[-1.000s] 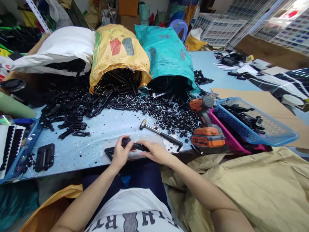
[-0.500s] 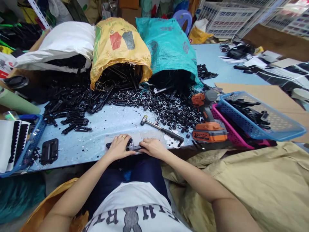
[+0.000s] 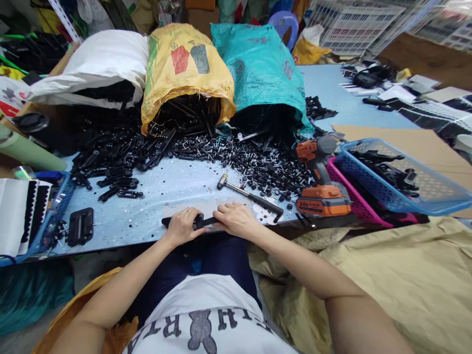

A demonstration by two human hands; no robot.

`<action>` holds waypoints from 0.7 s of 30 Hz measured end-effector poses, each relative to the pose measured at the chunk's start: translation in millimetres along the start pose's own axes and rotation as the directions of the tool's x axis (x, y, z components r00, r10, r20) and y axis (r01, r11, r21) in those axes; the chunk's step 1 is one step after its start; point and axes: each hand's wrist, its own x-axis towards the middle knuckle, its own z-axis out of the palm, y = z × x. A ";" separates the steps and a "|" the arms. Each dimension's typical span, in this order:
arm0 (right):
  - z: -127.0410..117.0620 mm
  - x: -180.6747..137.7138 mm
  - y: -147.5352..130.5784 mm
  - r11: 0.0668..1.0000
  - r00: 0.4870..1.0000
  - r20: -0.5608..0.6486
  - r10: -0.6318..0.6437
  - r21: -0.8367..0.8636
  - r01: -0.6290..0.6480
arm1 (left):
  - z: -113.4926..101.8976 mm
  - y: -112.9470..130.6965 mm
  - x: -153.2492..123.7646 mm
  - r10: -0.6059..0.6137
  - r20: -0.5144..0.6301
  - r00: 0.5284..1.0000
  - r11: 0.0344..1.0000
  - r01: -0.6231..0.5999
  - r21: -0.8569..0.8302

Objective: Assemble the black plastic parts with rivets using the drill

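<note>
At the table's front edge my left hand (image 3: 182,226), with a ring on one finger, is closed on a long black plastic part (image 3: 166,222), whose end sticks out to the left. My right hand (image 3: 236,220) pinches the other end of a flat black bar (image 3: 207,222), which reaches across to my left fingers. Whether the bar and the part are joined, I cannot tell, since fingers cover the middle. Both hands rest over a grey plate (image 3: 206,207). Just beyond my right hand lies a hammer (image 3: 254,197) with a black handle, slanting to the right.
An orange cordless drill (image 3: 320,182) stands at right beside a blue basket (image 3: 435,189) stacked over a pink one (image 3: 363,211). Black parts (image 3: 118,162) and pins (image 3: 258,164) lie heaped before white (image 3: 106,51), yellow (image 3: 191,54) and teal sacks (image 3: 258,69). A black piece (image 3: 80,226) lies left.
The black bar between my hands has tilted, its right end now raised, and my right hand has risen slightly with it. The whole view has shifted a little.
</note>
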 end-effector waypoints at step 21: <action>35.2 12.6 104.5 0.921 0.878 -0.282 0.387 0.160 -0.354 | 13.3 -20.5 224.6 -0.210 0.006 0.978 0.972 0.208 0.110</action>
